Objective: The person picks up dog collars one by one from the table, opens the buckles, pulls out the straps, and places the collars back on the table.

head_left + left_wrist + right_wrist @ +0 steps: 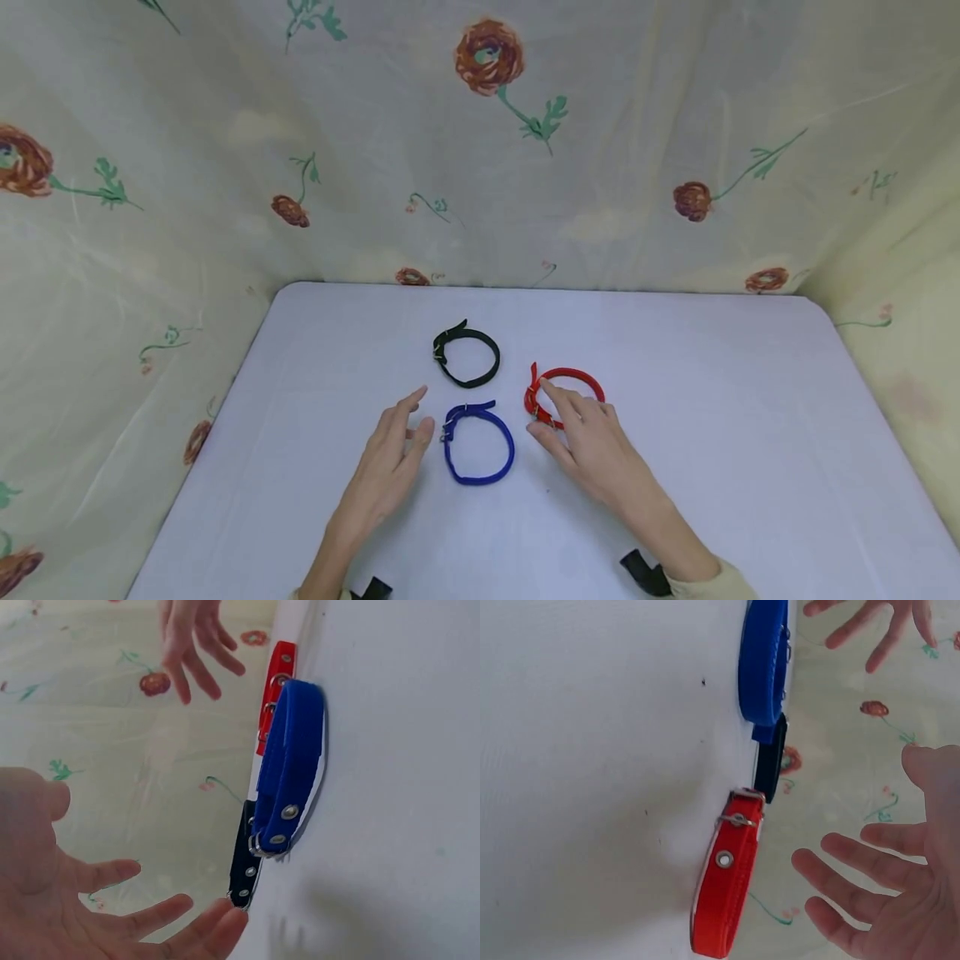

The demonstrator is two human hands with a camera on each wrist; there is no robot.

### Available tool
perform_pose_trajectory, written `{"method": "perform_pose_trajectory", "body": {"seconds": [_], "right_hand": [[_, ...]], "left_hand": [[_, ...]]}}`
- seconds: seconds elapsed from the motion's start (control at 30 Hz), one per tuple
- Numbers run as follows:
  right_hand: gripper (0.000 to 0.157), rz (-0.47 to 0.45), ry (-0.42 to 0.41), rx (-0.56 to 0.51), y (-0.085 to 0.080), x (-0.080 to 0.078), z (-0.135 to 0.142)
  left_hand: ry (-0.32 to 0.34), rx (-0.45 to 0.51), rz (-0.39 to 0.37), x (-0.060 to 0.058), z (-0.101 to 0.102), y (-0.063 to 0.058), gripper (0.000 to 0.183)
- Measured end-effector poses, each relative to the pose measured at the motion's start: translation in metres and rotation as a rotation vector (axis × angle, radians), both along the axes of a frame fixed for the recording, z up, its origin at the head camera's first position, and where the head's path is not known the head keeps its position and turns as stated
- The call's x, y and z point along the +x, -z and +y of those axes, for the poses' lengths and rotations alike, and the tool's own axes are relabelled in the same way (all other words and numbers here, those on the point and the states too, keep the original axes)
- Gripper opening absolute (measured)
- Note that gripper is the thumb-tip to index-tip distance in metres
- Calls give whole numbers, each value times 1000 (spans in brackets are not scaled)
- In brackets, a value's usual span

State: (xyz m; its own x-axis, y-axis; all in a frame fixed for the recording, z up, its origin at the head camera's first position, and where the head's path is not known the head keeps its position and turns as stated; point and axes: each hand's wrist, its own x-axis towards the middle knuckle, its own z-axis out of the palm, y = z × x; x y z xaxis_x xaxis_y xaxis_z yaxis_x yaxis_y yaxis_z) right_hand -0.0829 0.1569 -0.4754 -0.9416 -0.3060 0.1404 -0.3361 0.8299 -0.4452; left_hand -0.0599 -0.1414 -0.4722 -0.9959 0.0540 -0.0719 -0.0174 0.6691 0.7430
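Three buckled collars lie looped on the white table. The black collar [492, 371] is farthest back, the blue collar [512, 454] is nearest the person, and the red collar [592, 379] is at the right. My left hand [386, 467] hovers left of the blue collar, fingers spread and holding nothing. Over the near side of the red collar is my right hand [596, 446], fingers loosely extended, hiding part of the loop. In the right wrist view a gap shows between that hand and the red collar [724, 900], whose metal buckle and eyelet are visible.
The white tabletop [750, 417] has rounded back corners. Behind it and at both sides hangs a pale curtain [600, 208] printed with brown-red flowers. Black straps [647, 573] show near both wrists.
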Motion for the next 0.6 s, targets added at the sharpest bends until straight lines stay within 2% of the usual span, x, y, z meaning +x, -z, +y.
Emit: {"method": "perform_pose_trajectory", "body": {"seconds": [0.17,0.27,0.47,0.6], "right_hand": [[69,-14,-48,-31,5,-2,-10],[66,-22,-76,-34,8,-3,-16],[62,-62,-99,-4,14,-8,-28],[62,-83,-102,15,18,-10,-35]], "left_hand": [[-47,50,23,-1,0,5,56],[-61,76,10,-2,-1,9,55],[-57,160,-31,-6,0,16,52],[-55,152,-35,-8,2,19,54]]}}
